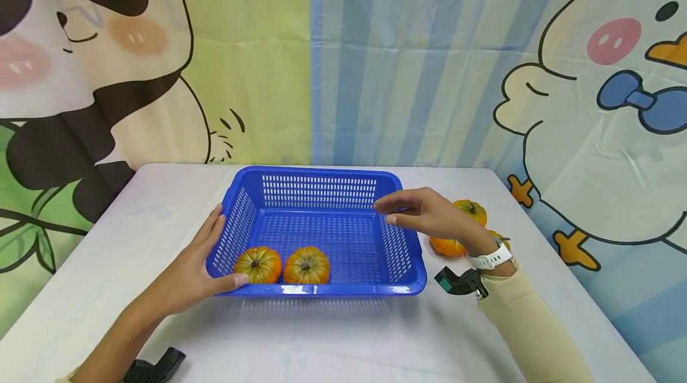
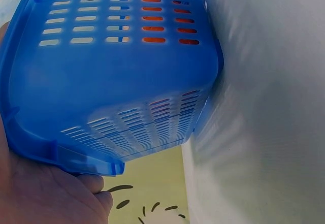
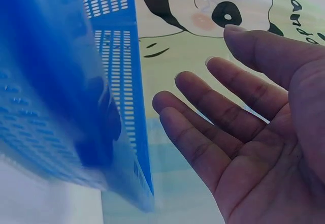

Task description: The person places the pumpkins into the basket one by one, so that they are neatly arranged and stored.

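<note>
A blue plastic basket [image 1: 343, 290] with slotted walls sits on the white table. Two small orange pumpkins, one at the near left corner [image 1: 259, 265] and another beside it [image 1: 306, 265], lie inside along its near wall. My left hand [image 1: 185, 275] grips the basket's near left corner, thumb over the rim and fingers along the outer left side. Above the basket's right rim hovers my right hand [image 1: 429, 213], holding nothing. In the right wrist view its fingers [image 3: 203, 148] are spread and slightly bent, apart from the basket wall.
More small pumpkins [image 1: 471, 211] lie on the table right of the basket, partly hidden behind the right hand and wrist. Behind the white table [image 1: 300, 347] hangs a cartoon-printed curtain [image 1: 376, 61]. A white watch [image 1: 491, 259] and a black wrist device [image 1: 461, 281] are on the right arm.
</note>
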Demonstrator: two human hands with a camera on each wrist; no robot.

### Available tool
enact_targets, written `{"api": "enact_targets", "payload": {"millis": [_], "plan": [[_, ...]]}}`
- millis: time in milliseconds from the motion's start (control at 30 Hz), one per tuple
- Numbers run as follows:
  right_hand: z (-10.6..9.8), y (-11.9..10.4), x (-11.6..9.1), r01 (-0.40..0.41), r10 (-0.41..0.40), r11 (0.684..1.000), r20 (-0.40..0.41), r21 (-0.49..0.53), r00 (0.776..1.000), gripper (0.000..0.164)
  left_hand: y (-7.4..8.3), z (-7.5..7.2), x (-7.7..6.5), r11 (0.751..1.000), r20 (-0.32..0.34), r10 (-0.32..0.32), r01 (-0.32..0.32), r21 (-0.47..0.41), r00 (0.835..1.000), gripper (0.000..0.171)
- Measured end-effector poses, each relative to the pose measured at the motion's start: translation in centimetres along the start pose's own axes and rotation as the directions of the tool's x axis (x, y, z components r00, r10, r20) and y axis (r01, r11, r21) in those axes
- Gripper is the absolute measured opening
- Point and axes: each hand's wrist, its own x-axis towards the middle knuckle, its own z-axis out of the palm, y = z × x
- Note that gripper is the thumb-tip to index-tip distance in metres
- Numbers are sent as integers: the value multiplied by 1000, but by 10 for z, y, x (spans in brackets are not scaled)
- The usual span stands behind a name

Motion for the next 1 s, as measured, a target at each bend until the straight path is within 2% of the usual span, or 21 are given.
{"api": "enact_targets", "payload": {"millis": [400, 667, 833, 1000], "plan": [[-8, 10, -21, -1, 0, 1000, -55, -26, 999, 32, 1, -4, -5, 1000, -5, -2, 2, -16, 1000, 114], [-15, 23, -46, -99, 86, 993, -160, -71, 983, 30, 1, -7, -7, 1000, -9, -8, 8, 7, 1000, 114], [-21, 33, -67, -102, 77, 989, -220, -103, 973, 30, 0, -6, -6, 1000, -11, -8, 8, 7, 1000, 114], [-27, 42, -95, -141, 103, 982, -263, -128, 959, 28, 0, 0, -2, 1000, -2, -3, 3, -6, 1000, 113]]}}
